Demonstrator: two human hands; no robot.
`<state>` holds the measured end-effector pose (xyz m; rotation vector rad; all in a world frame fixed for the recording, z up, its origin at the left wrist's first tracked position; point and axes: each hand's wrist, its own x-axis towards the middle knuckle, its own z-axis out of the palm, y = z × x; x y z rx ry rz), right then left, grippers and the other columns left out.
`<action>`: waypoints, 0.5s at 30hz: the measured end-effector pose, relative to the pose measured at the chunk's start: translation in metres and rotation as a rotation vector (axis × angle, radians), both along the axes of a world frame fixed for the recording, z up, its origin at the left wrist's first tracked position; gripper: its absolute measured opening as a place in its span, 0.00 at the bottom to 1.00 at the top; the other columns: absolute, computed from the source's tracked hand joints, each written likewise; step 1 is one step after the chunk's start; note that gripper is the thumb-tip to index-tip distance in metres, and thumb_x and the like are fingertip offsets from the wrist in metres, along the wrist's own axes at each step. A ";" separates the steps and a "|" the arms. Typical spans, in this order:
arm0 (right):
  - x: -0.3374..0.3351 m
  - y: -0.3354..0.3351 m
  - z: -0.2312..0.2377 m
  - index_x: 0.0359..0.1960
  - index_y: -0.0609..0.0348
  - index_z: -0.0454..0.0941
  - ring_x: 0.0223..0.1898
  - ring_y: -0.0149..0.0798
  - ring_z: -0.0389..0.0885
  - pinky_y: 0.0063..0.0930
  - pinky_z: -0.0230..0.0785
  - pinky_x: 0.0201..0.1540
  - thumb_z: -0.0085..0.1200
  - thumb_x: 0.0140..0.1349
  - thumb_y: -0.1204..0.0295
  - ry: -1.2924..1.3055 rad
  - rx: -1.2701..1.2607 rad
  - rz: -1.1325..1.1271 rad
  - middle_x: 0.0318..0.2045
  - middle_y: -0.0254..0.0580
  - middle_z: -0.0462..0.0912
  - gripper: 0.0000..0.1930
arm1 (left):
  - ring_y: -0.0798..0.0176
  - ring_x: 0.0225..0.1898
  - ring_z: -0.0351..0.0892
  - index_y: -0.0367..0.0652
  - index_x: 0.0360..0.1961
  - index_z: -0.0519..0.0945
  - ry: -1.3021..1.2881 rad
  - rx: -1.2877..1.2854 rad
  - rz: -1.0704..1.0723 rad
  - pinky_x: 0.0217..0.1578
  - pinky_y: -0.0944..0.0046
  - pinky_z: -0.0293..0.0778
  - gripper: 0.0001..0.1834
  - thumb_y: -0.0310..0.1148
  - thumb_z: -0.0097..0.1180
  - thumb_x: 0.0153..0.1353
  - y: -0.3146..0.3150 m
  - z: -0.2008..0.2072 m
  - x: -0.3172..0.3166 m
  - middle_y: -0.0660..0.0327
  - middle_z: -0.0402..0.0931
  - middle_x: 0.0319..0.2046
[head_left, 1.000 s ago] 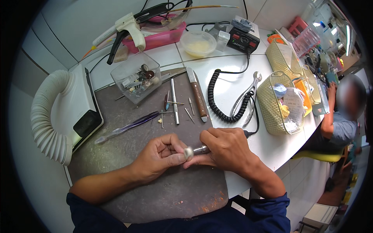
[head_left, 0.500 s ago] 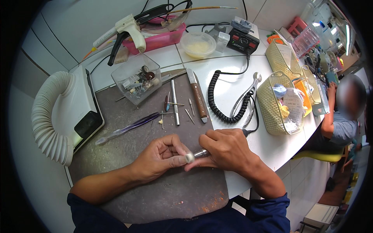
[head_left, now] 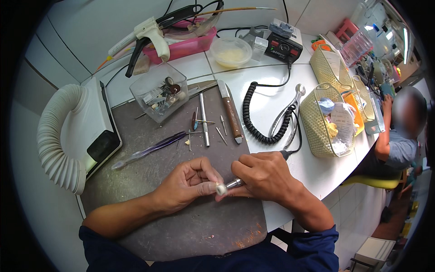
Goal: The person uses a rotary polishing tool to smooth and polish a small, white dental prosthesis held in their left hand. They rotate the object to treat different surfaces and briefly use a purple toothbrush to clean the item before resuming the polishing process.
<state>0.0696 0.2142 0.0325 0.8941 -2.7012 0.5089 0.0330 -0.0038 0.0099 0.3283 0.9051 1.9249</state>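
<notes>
My right hand (head_left: 267,176) wraps round a silver rotary handpiece (head_left: 234,183), its metal nose pointing left. The cord end shows behind that hand. At the nose sits a small round whitish piece (head_left: 221,189); its exact kind is too small to tell. Thumb and fingers of my left hand (head_left: 186,185) pinch together at this piece, touching its left side. Both hands meet above the near right part of the grey work mat (head_left: 181,235). My right thumb stretches under the piece toward the left fingertips.
Beyond my hands lie a wooden-handled knife (head_left: 231,113), a metal rod (head_left: 204,120), small burs and a purple-handled tool (head_left: 149,149). A clear box (head_left: 158,93) holds small parts. A coiled cord (head_left: 249,118) runs to a black control box (head_left: 284,47). Baskets (head_left: 324,122) and another person (head_left: 398,131) are right.
The handpiece nose and the whitish piece have shifted slightly down, and the nose tilts a little more. My left hand has stayed almost in place.
</notes>
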 end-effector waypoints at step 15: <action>0.000 -0.001 -0.003 0.16 0.54 0.66 0.16 0.35 0.78 0.27 0.65 0.15 0.60 0.45 0.37 0.041 -0.010 -0.030 0.15 0.34 0.69 0.31 | 0.68 0.36 0.74 0.42 0.34 0.71 0.028 -0.017 0.019 0.40 0.67 0.72 0.08 0.22 0.60 0.58 -0.002 -0.004 0.001 0.59 0.74 0.34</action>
